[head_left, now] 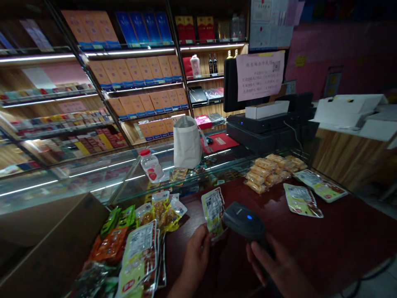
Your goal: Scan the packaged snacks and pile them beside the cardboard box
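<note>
Now, right hand: wrapped round the handle of a handheld barcode scanner (243, 219), right hand (276, 265) low on the grip, seemingly to leave the scanner's head free to point; whether a finger is on the trigger, I can't tell.
Left hand: here's the pinch, left hand (196, 256) with thumb and curled fingers closed on the lower left edge of a green-and-white snack pouch (214, 211).
Pouch: standing up out of the fingertips, mostly above them, tilted slightly, with the scanner head just beside its right edge; held low, I'd judge, so the printed panel stays uncovered.
Left of the counter: a stack of matching pouches (139, 248), then orange packets (110, 246), green packets (119, 219) and yellow snack packs (159, 213), bunched beside an open cardboard box (71, 236), probably for easy reach.
Right of the counter: two flat pouches (302, 200), apart from that stack, perhaps to keep them separate; just behind, a pile of wrapped pastries (266, 171).
Glass case: red-lidded bottle (151, 167) and white cloth bag (186, 145) standing on top.
Monitor: pink notice (260, 76) over it, facing this way, presumably for reading.
Back shelves: rows of orange boxes (142, 103), fronts outward, likely for display.
</note>
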The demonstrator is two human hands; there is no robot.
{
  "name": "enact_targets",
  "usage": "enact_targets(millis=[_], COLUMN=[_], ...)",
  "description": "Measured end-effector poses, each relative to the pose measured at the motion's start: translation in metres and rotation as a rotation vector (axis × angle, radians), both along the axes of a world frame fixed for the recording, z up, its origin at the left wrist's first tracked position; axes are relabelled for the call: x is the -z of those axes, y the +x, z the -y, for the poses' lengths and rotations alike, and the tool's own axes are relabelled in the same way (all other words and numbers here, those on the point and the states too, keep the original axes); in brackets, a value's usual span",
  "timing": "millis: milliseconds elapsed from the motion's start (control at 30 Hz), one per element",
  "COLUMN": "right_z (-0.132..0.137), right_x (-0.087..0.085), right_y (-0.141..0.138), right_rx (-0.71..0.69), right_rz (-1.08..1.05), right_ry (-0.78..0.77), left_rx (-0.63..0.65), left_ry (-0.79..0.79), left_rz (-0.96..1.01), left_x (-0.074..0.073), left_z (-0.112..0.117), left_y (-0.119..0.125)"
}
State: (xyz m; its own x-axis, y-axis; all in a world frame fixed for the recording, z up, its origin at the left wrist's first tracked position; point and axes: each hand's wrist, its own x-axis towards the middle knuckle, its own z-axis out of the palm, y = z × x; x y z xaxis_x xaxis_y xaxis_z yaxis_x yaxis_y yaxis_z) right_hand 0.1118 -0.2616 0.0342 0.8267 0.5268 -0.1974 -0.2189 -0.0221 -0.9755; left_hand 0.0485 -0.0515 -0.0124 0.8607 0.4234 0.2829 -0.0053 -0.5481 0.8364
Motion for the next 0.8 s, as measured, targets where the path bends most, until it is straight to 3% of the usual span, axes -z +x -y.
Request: enact_targets(millis=[333,800], right_z=[-0.004,0.0], right_x=[0.006,0.006], right_y=[0.003,-0.005], right_rx=[-0.034,0.02], right_rz=[0.056,0.077], right_ry=[-0.027,-0.034], left_rx=[0.078,0.045], left_ry=[0.087,0.154], left_rz=[0.056,0.043], left_x=[0.006,0.013], left_z=[0.001,-0.001], left_y=[-0.002,-0.004])
